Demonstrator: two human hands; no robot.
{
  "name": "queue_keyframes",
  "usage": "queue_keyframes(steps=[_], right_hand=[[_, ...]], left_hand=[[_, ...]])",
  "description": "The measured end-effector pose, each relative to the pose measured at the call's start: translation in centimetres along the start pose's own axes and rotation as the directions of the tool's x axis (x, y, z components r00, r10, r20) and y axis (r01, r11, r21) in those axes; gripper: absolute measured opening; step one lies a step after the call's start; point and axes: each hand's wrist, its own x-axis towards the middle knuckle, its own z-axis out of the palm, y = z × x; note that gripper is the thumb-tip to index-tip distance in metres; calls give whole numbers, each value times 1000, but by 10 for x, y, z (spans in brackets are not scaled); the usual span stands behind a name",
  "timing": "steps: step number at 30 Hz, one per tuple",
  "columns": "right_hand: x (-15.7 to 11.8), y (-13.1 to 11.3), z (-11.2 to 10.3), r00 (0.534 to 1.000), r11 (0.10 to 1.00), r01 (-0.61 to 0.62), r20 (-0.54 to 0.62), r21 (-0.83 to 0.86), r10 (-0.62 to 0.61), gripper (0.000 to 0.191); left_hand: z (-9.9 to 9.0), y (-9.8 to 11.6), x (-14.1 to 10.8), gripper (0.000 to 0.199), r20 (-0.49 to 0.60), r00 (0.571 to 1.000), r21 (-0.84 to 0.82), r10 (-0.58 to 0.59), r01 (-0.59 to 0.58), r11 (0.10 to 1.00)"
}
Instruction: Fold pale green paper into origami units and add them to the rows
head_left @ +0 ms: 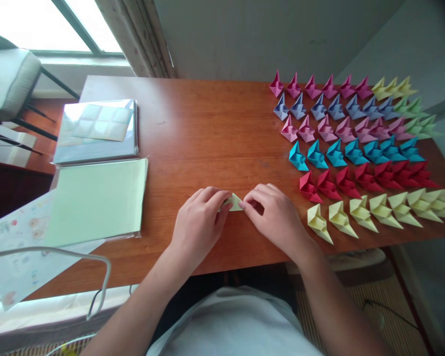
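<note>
A small folded piece of pale yellow-green paper is held just above the wooden table, near its front edge. My left hand pinches its left end between thumb and fingers, which cover part of it. At the opposite end, my right hand grips the paper's right corner between thumb and forefinger. The paper's visible part has a pointed, triangular top. To the right of my right hand, the nearest folded thing is a pale yellow origami boat-like shape, first in a front row of similar ones.
Rows of origami in red, turquoise, pink, purple and magenta fill the table's right side. At left lie a pack of light green paper, a glossy pack and a patterned sheet. A white cable curves at lower left.
</note>
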Motion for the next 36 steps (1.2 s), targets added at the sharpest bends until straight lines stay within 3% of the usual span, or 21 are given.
queue_keyframes(steps=[14, 29, 36], right_hand=[[-1, -2, 8, 995, 998, -68, -75, 13, 68, 16], [26, -6, 1, 995, 995, -96, 12, -21, 96, 21], [34, -11, -9, 983, 987, -151, 99, -56, 156, 21]], left_hand=[[2, 3, 2, 16, -38, 998, 33, -43, 44, 998], [4, 3, 4, 16, -31, 998, 70, -57, 59, 996], [4, 14, -6, 20, -109, 993, 223, 49, -23, 975]])
